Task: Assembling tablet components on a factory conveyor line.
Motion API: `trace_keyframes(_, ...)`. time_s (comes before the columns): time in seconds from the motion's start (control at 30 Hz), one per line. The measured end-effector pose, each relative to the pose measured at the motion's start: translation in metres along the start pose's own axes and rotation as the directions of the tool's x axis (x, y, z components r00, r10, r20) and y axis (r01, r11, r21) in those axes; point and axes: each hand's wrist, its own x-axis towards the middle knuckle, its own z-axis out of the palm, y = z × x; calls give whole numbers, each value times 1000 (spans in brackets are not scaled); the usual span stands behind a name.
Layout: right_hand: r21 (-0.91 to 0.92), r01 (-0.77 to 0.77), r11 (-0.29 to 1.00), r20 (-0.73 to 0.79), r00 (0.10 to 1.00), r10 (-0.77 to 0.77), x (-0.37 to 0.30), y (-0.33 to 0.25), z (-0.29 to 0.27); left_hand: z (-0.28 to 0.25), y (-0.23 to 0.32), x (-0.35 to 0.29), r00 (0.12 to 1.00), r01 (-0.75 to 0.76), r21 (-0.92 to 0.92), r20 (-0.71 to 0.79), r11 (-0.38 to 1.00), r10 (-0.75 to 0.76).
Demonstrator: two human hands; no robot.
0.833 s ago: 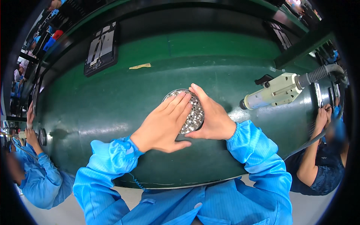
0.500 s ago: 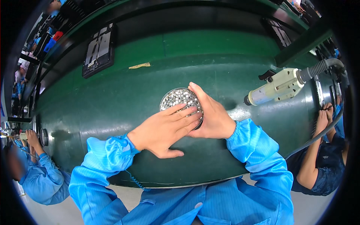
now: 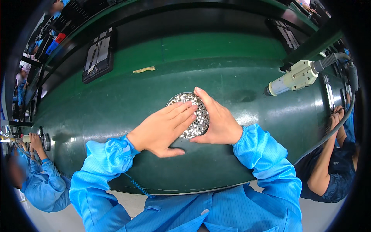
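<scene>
A round dish packed with small shiny metal pieces, seemingly screws, is on the green bench in front of me. My right hand grips its right rim, fingers on the far side and thumb on the near side. Flat across the left part of the pieces lie the fingers of my left hand, stretched out with the thumb apart. They cover part of the dish, and I cannot make out whether any piece is stuck to them. A coiled blue cord runs from my left cuff.
At the right hangs a cream power screwdriver on a grey hose. A black-framed panel lies at the far left, another at the far right. A yellowish strip rests on the bench. Co-workers' arms show at both sides.
My left hand has slid left over the dish, uncovering more pieces on its right and near side. The right hand keeps its grip. The screwdriver has swung right and away.
</scene>
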Motion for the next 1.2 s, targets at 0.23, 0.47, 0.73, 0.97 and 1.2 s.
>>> trace_keyframes(0.23,20,-2,1000,-1,1000,2,1,1,2,-1,12,-12,1000,-22,-77,20,997,24)
trace_keyframes(0.47,21,-3,1000,5,1000,3,4,4,-6,-13,3,-24,995,-39,-112,86,993,49)
trace_keyframes(0.73,41,-34,999,26,999,33,1,9,-15,4,-9,18,980,-195,-175,8,965,200)
trace_keyframes(0.97,94,-38,995,24,999,36,-1,14,-17,1,-12,21,999,-50,-26,-9,998,49)
trace_keyframes(1.2,69,-25,997,3,1000,25,0,13,-14,13,2,27,985,123,22,-123,992,-119)
